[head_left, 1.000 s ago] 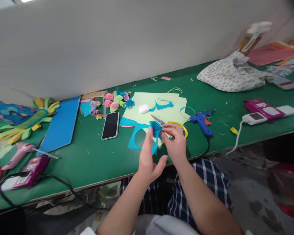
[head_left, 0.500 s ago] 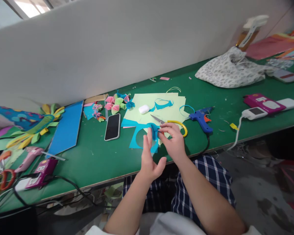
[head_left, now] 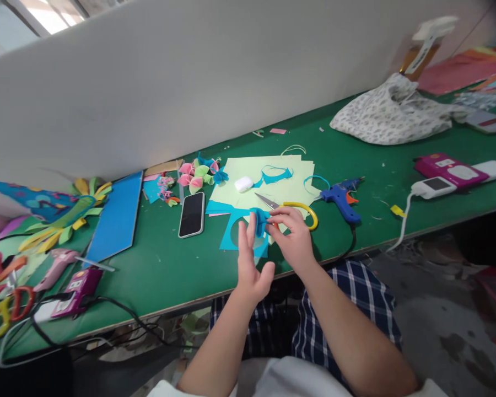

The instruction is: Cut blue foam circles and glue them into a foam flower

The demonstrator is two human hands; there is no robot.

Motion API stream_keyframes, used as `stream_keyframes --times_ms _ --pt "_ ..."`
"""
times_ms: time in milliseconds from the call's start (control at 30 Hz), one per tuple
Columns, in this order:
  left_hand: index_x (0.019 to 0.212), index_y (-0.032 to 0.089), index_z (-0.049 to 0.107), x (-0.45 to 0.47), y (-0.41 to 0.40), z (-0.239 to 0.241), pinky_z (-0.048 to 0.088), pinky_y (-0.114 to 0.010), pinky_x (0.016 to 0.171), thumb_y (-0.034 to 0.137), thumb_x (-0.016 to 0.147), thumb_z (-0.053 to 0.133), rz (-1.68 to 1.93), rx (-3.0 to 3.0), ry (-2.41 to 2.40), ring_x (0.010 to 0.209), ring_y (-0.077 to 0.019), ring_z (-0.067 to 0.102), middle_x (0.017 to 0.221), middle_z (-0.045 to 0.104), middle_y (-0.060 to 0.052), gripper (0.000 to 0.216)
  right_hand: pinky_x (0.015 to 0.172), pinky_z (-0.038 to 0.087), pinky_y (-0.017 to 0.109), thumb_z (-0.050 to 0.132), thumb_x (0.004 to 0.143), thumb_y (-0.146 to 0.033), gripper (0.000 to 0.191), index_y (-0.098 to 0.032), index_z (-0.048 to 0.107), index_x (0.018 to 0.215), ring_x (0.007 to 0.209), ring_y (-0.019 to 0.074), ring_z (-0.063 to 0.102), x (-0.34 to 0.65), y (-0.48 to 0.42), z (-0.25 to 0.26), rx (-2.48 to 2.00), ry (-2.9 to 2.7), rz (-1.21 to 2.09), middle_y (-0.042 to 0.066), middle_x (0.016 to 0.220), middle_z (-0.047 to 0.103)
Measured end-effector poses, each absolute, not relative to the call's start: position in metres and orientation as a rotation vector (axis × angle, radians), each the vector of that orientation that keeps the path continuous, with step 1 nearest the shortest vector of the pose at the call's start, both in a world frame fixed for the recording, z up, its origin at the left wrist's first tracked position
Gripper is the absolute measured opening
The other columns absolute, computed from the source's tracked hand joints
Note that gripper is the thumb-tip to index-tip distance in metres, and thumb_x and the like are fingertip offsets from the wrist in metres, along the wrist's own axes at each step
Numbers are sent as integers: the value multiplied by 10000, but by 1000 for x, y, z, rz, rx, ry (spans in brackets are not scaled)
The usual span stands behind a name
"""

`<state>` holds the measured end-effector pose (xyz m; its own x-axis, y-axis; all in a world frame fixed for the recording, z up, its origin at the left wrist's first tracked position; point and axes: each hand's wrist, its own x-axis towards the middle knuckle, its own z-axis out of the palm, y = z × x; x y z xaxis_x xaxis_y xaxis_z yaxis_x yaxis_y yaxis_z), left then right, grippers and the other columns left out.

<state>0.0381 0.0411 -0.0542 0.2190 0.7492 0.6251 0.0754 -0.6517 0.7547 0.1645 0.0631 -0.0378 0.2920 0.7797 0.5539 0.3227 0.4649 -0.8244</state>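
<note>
A curled blue paper piece is pinched between the thumb and fingertips of my right hand. My left hand is open, its fingers pointing up and its thumb spread. Its fingertips are right beside the curled piece; whether they touch it I cannot tell. Beneath both hands lies a blue paper sheet with a round hole cut out. Scissors with yellow handles rest by my right hand, partly covered by it. Behind them, pale green paper sheets carry a white earphone case and a blue paper offcut.
A blue glue gun lies on the right, its cord running off the table's front edge. On the left are a phone, small paper flowers, a blue board and a pink glue gun. A patterned cloth bag sits at the back right.
My right hand keeps its pinch on the curled blue paper. The fingers of my left hand have spread a little and its thumb has shifted slightly left. The view has moved slightly.
</note>
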Motion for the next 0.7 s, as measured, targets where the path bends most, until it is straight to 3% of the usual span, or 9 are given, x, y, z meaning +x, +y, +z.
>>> stream_keyframes --times_ms 167,233,367,467,700 --pt "1509 273 29 41 38 -53 215 -495 1167 372 912 473 1453 1978 780 1448 -273 196 1573 202 -102 751 872 497 423 678 787 -152 77 -224 705 785 941 226 604 165 64 -40 -1118 -1319 363 60 921 679" --pt "1509 268 67 40 39 -52 257 -480 1157 366 914 472 1476 1992 789 1435 -271 239 1556 256 -110 726 862 500 427 683 788 -157 70 -224 703 785 929 228 606 165 65 -41 -1131 -1331 318 59 910 678" --pt "1418 256 366 28 46 -41 409 -440 1064 267 949 413 1756 1835 1027 1293 -243 480 1381 521 -112 472 853 499 434 678 807 -173 51 -215 705 801 923 236 604 168 67 -43 -1146 -1401 173 72 908 669" --pt "1198 247 607 14 55 -29 465 -388 995 195 913 499 1665 1999 1294 1158 -208 572 1195 631 -81 309 860 497 434 628 846 -166 94 -215 708 843 941 236 593 171 67 -44 -1149 -1499 86 82 948 663" --pt "1013 233 682 4 69 -16 480 -421 958 157 831 620 1363 2593 1432 1060 -220 586 1072 647 -68 207 896 499 459 572 883 -190 149 -233 709 844 995 249 567 171 67 -43 -1155 -1650 4 86 989 656"
